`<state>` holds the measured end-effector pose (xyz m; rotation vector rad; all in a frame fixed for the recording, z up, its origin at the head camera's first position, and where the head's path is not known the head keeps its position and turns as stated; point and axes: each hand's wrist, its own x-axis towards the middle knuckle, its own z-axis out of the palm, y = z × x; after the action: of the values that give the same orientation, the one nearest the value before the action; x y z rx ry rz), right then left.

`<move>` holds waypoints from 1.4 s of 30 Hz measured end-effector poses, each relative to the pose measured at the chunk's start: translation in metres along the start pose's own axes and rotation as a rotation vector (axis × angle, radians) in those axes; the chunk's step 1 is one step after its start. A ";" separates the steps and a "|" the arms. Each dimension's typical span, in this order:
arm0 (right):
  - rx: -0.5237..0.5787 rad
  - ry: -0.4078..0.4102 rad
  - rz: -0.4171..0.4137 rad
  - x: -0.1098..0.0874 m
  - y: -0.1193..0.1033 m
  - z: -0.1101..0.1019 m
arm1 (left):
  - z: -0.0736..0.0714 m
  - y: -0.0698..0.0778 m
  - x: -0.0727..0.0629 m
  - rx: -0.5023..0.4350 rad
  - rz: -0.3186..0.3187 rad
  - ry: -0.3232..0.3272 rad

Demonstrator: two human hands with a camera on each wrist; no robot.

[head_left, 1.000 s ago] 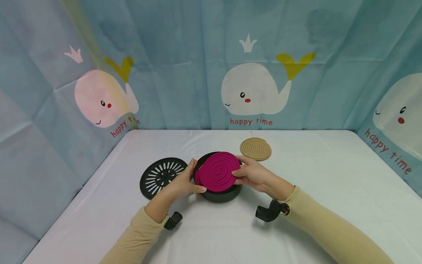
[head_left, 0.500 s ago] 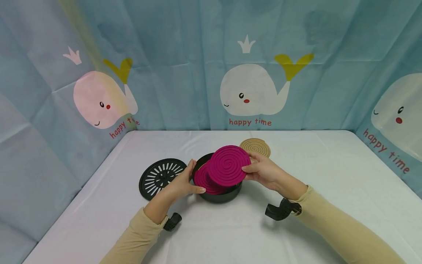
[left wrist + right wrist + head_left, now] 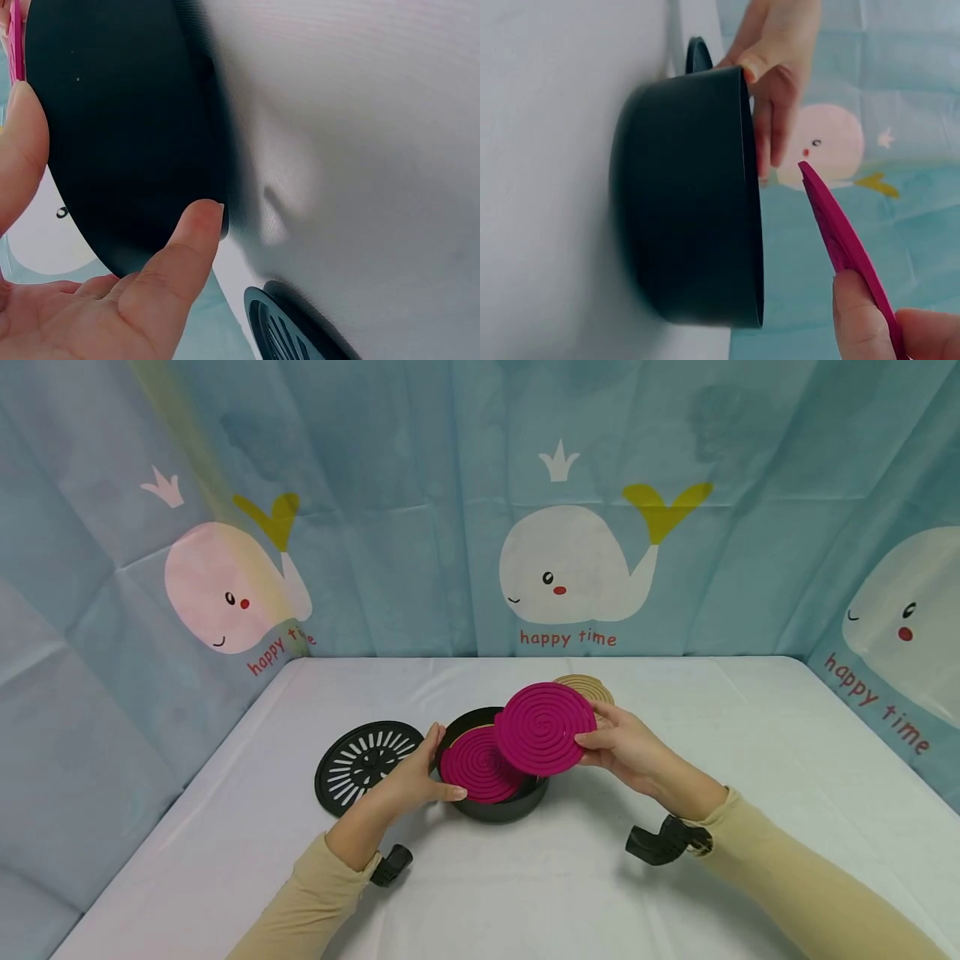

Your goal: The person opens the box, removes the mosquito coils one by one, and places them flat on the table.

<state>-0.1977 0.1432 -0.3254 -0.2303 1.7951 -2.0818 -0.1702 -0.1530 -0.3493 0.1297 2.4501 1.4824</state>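
Note:
My right hand [image 3: 633, 750] pinches a magenta mosquito coil [image 3: 542, 727] by its right edge, thumb on the face. That coil hovers above the right part of a round black tin [image 3: 498, 812]. A second magenta coil [image 3: 477, 765] lies in the tin, with a tan edge showing beneath it. My left hand [image 3: 411, 781] grips the tin's left side; the left wrist view shows the thumb at the rim and a finger along the black wall [image 3: 127, 135]. From the right wrist, the held coil [image 3: 847, 236] appears edge-on, apart from the tin [image 3: 690, 199].
A black slotted lid [image 3: 367, 764] lies left of the tin, partly behind my left hand. Behind the raised coil, a tan mosquito coil [image 3: 588, 685] rests on the white table [image 3: 720, 727]. A blue whale-print curtain [image 3: 420, 568] stands along the back and sides.
My right hand has lifted the upper magenta coil off the one below and carried it up and to the right, now overlapping the tan coil in view. My left hand stays on the tin.

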 end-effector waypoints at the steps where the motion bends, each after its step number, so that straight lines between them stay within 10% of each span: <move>1: 0.001 0.002 -0.003 -0.001 -0.001 -0.002 | 0.000 0.000 0.000 -0.003 0.000 -0.001; 42: 0.292 0.216 -0.130 -0.036 -0.015 -0.101 | 0.000 -0.005 0.006 -0.013 -0.008 -0.001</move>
<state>-0.2040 0.2512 -0.3230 -0.0440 1.5964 -2.5122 -0.1755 -0.1540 -0.3549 0.1179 2.4368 1.4944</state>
